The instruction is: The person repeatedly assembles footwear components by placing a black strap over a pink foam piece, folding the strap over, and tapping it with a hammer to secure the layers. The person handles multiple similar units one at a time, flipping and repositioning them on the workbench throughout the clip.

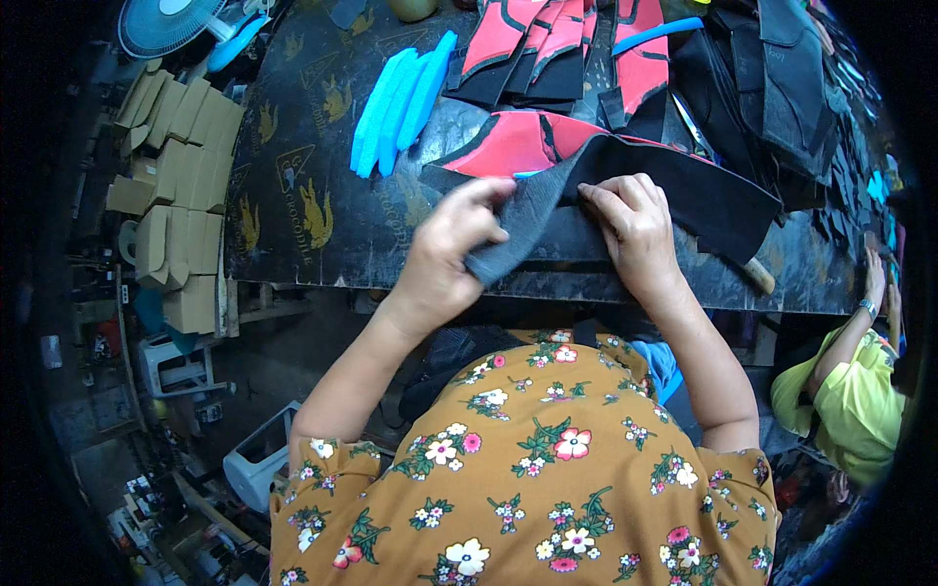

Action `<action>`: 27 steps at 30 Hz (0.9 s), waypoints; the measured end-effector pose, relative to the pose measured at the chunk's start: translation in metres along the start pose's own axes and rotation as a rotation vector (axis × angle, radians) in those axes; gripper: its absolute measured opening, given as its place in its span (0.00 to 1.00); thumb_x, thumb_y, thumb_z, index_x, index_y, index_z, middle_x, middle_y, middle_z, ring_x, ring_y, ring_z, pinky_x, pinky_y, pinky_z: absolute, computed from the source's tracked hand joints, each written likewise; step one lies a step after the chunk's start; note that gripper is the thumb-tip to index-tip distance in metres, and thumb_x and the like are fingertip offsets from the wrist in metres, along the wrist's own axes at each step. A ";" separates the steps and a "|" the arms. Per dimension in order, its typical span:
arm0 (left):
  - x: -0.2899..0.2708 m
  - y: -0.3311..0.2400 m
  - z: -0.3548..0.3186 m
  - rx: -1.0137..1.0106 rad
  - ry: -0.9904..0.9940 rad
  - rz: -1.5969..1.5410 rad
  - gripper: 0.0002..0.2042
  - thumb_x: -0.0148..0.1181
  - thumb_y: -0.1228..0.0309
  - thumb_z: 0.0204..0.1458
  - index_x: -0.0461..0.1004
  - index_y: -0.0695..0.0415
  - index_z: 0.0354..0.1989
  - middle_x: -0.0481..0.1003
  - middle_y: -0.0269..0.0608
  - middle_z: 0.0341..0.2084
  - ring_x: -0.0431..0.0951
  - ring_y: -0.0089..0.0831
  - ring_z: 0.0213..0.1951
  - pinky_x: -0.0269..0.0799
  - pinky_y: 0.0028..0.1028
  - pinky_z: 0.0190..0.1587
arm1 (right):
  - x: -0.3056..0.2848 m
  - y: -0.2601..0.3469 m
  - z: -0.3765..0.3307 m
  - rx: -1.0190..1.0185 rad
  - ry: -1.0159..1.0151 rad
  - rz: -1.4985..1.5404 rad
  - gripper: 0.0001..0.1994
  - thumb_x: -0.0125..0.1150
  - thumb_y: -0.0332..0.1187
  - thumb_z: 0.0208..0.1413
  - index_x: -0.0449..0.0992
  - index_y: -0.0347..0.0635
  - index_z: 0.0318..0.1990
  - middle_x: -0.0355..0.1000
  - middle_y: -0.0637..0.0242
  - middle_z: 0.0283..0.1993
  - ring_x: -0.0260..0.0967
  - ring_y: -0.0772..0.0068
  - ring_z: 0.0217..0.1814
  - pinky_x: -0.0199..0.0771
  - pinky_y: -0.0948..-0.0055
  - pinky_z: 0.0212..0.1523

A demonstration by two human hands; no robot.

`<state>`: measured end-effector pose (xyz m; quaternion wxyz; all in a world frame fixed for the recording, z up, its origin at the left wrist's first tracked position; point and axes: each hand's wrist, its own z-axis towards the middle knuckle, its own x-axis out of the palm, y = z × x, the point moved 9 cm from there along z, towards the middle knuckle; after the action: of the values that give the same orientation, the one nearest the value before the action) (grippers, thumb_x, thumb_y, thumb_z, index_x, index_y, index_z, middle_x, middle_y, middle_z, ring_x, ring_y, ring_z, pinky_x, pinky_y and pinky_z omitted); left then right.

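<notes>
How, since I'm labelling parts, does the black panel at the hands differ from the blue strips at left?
Colour: the black panel is dark, the blue strips bright. Shape: the panel is broad, the strips narrow. The right hand touches the panel; no hand touches the strips. Both share one table.

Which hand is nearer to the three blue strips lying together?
Left. The left hand is nearside and right of the blue strips; the right hand is farther right, at the black sheet.

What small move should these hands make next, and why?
Probably the left hand should ease the black fabric's left end down toward the table: that end looks lifted and curled, while the right hand pinches the fabric farther along.
</notes>
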<state>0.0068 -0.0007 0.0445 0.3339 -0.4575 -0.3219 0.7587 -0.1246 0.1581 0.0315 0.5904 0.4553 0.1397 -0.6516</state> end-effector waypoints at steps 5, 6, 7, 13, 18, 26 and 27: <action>-0.036 0.062 -0.009 -0.419 -0.221 -0.150 0.06 0.59 0.76 0.68 0.71 0.61 0.49 0.80 0.49 0.52 0.81 0.40 0.60 0.78 0.34 0.58 | 0.008 -0.002 0.002 0.015 -0.023 0.020 0.11 0.69 0.23 0.52 0.83 0.41 0.44 0.77 0.64 0.40 0.74 0.59 0.45 0.71 0.60 0.46; -0.036 0.066 -0.009 -0.460 -0.222 -0.273 0.07 0.59 0.75 0.68 0.71 0.62 0.50 0.80 0.49 0.51 0.82 0.39 0.56 0.79 0.33 0.55 | 0.010 -0.003 0.002 0.014 -0.023 0.029 0.11 0.70 0.22 0.53 0.83 0.41 0.44 0.77 0.63 0.39 0.74 0.58 0.44 0.72 0.59 0.47; -0.036 0.074 -0.010 -0.587 -0.224 -0.383 0.08 0.58 0.75 0.69 0.70 0.62 0.51 0.80 0.48 0.49 0.83 0.37 0.53 0.79 0.32 0.53 | 0.010 -0.002 0.002 0.003 -0.033 0.024 0.11 0.69 0.23 0.52 0.83 0.41 0.44 0.77 0.63 0.40 0.74 0.58 0.45 0.72 0.60 0.47; -0.086 -0.056 0.054 0.179 -0.394 0.800 0.19 0.72 0.68 0.56 0.75 0.60 0.53 0.81 0.49 0.47 0.82 0.46 0.49 0.75 0.44 0.53 | 0.015 0.001 0.004 -0.056 -0.027 -0.033 0.10 0.64 0.26 0.51 0.82 0.40 0.42 0.76 0.64 0.42 0.73 0.60 0.46 0.73 0.61 0.48; 0.027 -0.042 0.104 0.176 0.232 0.979 0.20 0.76 0.60 0.48 0.81 0.57 0.46 0.82 0.48 0.43 0.81 0.46 0.50 0.74 0.43 0.52 | 0.023 0.003 0.004 -0.080 0.041 -0.123 0.10 0.61 0.28 0.51 0.83 0.42 0.41 0.75 0.65 0.42 0.72 0.61 0.48 0.72 0.62 0.47; 0.071 -0.019 0.078 0.562 0.375 0.832 0.05 0.60 0.70 0.52 0.77 0.54 0.36 0.79 0.37 0.38 0.81 0.37 0.44 0.76 0.38 0.44 | 0.034 0.011 0.008 -0.088 0.040 -0.177 0.06 0.62 0.30 0.49 0.81 0.41 0.34 0.72 0.64 0.38 0.71 0.61 0.47 0.71 0.62 0.45; 0.064 -0.017 0.071 0.582 0.336 0.781 0.05 0.59 0.70 0.51 0.77 0.54 0.36 0.78 0.37 0.39 0.80 0.36 0.43 0.76 0.37 0.44 | 0.032 0.012 0.008 -0.089 0.014 -0.170 0.05 0.62 0.30 0.49 0.80 0.42 0.34 0.72 0.63 0.38 0.71 0.61 0.47 0.71 0.62 0.45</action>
<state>-0.0769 0.0473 0.0541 0.1863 -0.5473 0.1558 0.8009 -0.1137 0.1288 0.0152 0.5515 0.4197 0.2109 -0.6894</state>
